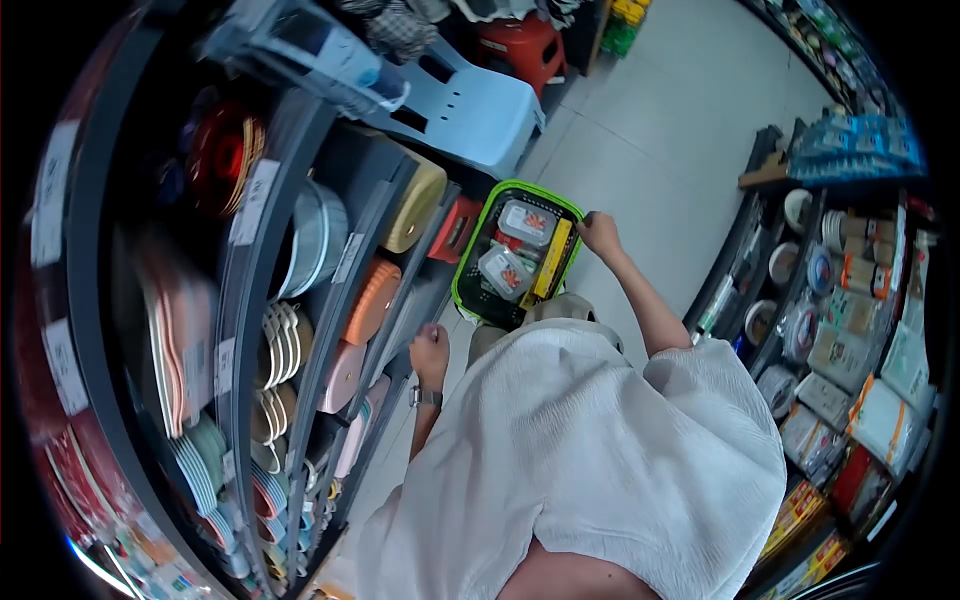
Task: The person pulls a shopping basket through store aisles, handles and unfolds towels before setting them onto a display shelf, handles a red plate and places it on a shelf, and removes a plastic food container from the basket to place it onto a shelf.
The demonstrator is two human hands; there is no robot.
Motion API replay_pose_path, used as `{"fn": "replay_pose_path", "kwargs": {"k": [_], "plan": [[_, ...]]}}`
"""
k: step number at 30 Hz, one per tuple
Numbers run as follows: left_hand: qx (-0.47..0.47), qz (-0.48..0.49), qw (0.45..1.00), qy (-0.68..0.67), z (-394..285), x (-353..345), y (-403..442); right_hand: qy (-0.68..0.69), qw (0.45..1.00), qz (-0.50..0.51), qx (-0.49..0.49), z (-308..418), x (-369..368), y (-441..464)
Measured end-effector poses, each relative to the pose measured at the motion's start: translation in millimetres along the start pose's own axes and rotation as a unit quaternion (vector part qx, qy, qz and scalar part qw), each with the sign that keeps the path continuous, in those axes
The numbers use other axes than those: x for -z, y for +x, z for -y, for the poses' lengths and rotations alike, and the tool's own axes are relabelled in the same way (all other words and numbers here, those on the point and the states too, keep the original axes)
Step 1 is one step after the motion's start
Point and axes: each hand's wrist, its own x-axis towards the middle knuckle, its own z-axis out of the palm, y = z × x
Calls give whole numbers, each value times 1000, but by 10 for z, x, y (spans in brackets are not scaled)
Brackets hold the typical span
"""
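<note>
My right hand (600, 236) is closed on the rim of a shopping basket (462, 290) with a bright green edge and dark mesh sides. Inside the basket lie two clear plastic food containers (527, 222) with printed labels, and a long yellow box (549, 262) along the side nearest that hand. Some red item shows partly beneath the containers. My left hand (430, 352) hangs beside the shelf on the left, its fingers curled in with nothing visible in them. A watch (426, 398) is on that wrist.
Left shelves hold an orange basin (373, 302), a yellow basin (415, 203), bowls and stacked trays. Blue plastic stools (465, 110) and a red stool (522, 50) stand ahead. Packaged goods (845, 340) fill the right shelves. Pale floor tiles (650, 130) run between.
</note>
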Motion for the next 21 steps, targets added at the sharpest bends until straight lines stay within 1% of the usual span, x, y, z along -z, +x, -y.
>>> {"fn": "replay_pose_path", "kwargs": {"k": [1,2,3,4,5,6,7,8,9,12,14,15,17,21], "plan": [[62,130,989,-37,344,-205,-196,-13,999,28,-34,-229,-86,-93],[125,254,956,-70,676,-362,-393,-8,998,29,-52,-409,-179,-124],[59,314,945,-64,1161,-572,-635,-17,996,56,-71,-574,-268,-157],[-4,374,926,-59,1474,-640,-883,-25,992,88,-89,-736,-370,-218],[-50,381,902,196,1157,-460,-1112,-20,990,93,-102,-900,-516,-210],[-29,401,889,220,1118,-390,-1323,-33,988,103,-106,-1048,-662,-166],[22,416,890,184,1152,-328,-1521,-46,986,117,-110,-1153,-773,-153],[74,425,890,149,1170,-260,-1673,-69,972,181,-131,-1193,-768,-106],[124,429,886,122,1141,-230,-1791,-65,971,186,-138,-1320,-852,-47],[213,421,877,92,958,-97,-2003,-61,967,194,-151,-1622,-1177,138],[254,412,872,78,789,-57,-2054,-16,954,208,-216,-1670,-1306,400],[270,408,869,73,709,-35,-2080,-12,951,214,-224,-1700,-1409,494],[296,400,865,63,548,-45,-2098,-10,966,157,-204,-1812,-1637,724],[332,392,856,60,352,-54,-2063,14,964,149,-218,-1985,-2049,1042]]}}
